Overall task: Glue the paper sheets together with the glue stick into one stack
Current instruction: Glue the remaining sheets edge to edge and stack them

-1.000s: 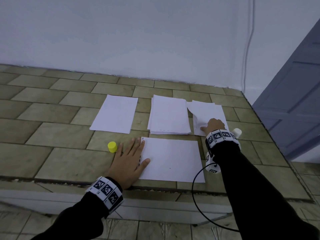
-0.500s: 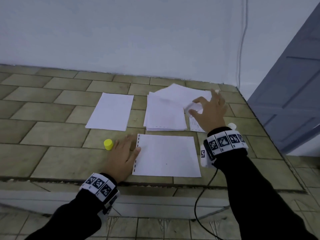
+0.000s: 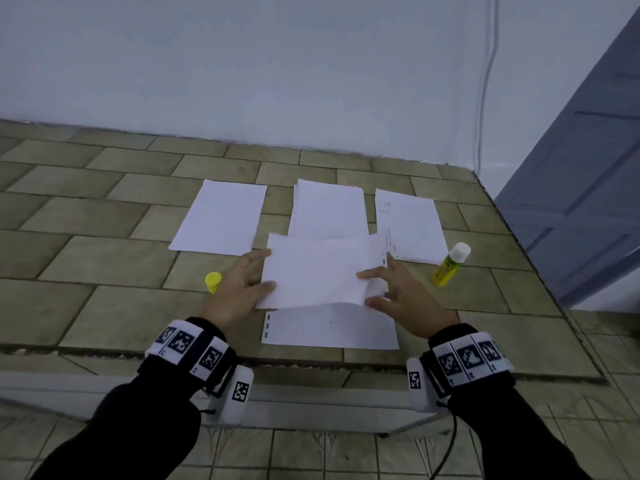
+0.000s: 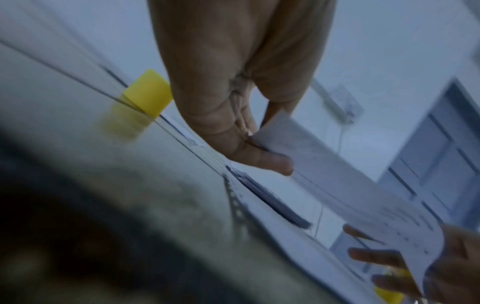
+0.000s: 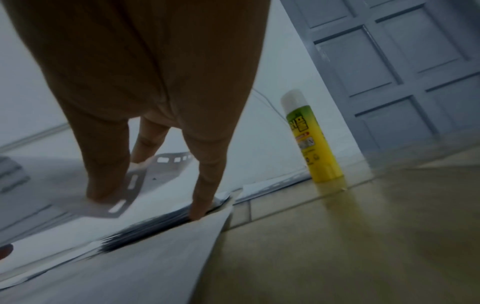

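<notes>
While the glue stick (image 3: 451, 264) stands uncapped off to the right on the tiled worktop (image 3: 104, 299), both hands pinch one paper sheet (image 3: 318, 270), left hand (image 3: 242, 289) at its left edge, right hand (image 3: 401, 299) at its right, just above another sheet (image 3: 332, 329). Yellow cap (image 3: 213, 282) sits beside the left hand.

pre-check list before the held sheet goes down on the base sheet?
1. Sheet held at both ends: ok, left hand and right hand each pinch an edge.
2. Base sheet lying flat below: ok.
3. Glue on base sheet: cannot tell.
4. Edges lined up: not ok, held sheet sits further back and bowed.
5. Glue stick off the paper: ok, upright, uncapped.
6. Yellow cap out of the way: ok.
</notes>
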Available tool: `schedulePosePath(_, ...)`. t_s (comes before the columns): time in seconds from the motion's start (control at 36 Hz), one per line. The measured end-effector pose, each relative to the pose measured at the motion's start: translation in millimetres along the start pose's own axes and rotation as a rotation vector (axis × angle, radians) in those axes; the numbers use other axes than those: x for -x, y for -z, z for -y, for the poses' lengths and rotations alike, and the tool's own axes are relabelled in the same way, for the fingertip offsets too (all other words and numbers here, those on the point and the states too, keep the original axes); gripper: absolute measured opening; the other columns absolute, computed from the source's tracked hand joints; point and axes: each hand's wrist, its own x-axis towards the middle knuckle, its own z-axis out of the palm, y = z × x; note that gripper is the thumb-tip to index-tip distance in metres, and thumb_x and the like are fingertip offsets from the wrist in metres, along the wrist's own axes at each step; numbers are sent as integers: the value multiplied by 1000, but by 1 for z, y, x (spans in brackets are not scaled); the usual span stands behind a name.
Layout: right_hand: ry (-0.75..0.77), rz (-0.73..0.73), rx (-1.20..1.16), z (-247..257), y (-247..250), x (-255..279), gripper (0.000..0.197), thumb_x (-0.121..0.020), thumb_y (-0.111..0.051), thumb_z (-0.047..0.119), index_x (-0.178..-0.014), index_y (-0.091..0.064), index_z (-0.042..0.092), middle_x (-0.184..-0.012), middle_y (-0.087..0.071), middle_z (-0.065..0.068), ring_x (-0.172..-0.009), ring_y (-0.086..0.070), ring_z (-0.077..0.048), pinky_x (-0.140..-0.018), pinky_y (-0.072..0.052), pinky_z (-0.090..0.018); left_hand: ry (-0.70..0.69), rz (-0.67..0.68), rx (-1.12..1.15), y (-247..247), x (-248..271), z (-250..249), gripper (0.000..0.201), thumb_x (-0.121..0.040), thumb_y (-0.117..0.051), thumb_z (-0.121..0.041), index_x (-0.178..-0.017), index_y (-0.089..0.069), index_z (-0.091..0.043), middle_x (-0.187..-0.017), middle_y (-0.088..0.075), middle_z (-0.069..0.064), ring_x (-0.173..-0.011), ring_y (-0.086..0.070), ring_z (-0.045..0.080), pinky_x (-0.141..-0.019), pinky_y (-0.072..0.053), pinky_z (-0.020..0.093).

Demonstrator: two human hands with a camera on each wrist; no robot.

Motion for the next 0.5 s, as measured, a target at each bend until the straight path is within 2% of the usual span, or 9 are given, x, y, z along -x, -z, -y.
schedulePosePath(0.06, -18, -6, -17, -3, 0, 2, 42, -87, -69, 13, -113, -54, 43, -133, -47, 1, -122, -49, -20, -87, -50, -21, -45, 33, -92, 1, -1, 3, 39, -93, -55, 8, -112, -54, -26, -108, -68, -2, -86, -70, 6, -64, -54, 19)
schedulePosePath(0.11, -50, -38, -56, -6, 0, 4, 44, -86, -69, 13, -113, -56, 45, -123, -58, 1, -105, -60, -28, -86, -55, -32, -74, 43, -149, 0, -1, 6, 32, -93, -54, 9, -107, -55, -20, -105, -69, -1, -82, -68, 2, -62, -50, 15)
schedulePosePath(0.17, -84, -92, -126, -8, 3, 6, 38, -86, -70, 13, -115, -61, 35, -112, -67, -7, -96, -65, -32, -84, -56, -40, -102, 37, -202, -3, 0, 5, 26, -94, -53, 8, -105, -57, -15, -95, -68, -6, -78, -65, 0, -60, -46, 11)
schedulePosePath(0.22, -111, -124, -177, -9, 7, 6, 33, -86, -70, 9, -114, -63, 24, -103, -69, -6, -92, -68, -25, -81, -57, -31, -121, 33, -258, -6, 2, 4, 23, -94, -53, 8, -105, -60, -11, -76, -60, -15, -67, -59, -7, -55, -42, 7)
schedulePosePath(0.25, -117, -131, -183, -10, 9, 7, 32, -85, -71, 8, -113, -63, 21, -96, -69, -4, -85, -68, -19, -76, -57, -26, -124, 33, -278, -6, 1, 3, 23, -94, -54, 7, -106, -62, -11, -72, -57, -14, -65, -58, -8, -54, -41, 6)
schedulePosePath(0.31, -122, -131, -173, -11, 12, 9, 32, -82, -73, 5, -112, -64, 15, -72, -61, 7, -62, -60, 1, -60, -47, -11, -122, 49, -313, -4, 1, 3, 26, -94, -57, 4, -105, -65, -18, -84, -64, -8, -79, -63, 2, -59, -45, 9)
schedulePosePath(0.36, -135, -116, -137, -12, 14, 10, 32, -80, -75, 3, -109, -65, 13, -62, -48, 15, -48, -51, 6, -53, -38, -5, -128, 69, -373, -2, 1, 3, 28, -93, -61, -2, -103, -67, -27, -86, -68, 2, -81, -62, 17, -64, -48, 13)
schedulePosePath(0.44, -155, -62, -21, -13, 15, 10, 34, -76, -80, 11, -106, -66, 20, -64, -52, 11, -50, -47, 0, -53, -35, -9, -158, 78, -528, -3, 2, 1, 25, -90, -65, -2, -99, -67, -26, -57, -57, -16, -58, -51, 3, -55, -38, 9)
schedulePosePath(0.5, -162, -16, 75, -13, 13, 9, 38, -74, -81, 15, -109, -67, 19, -73, -55, 8, -57, -47, -2, -54, -37, -9, -187, 69, -614, -6, 3, 0, 27, -87, -68, -1, -99, -67, -24, -52, -48, -15, -54, -48, -2, -53, -36, 9)
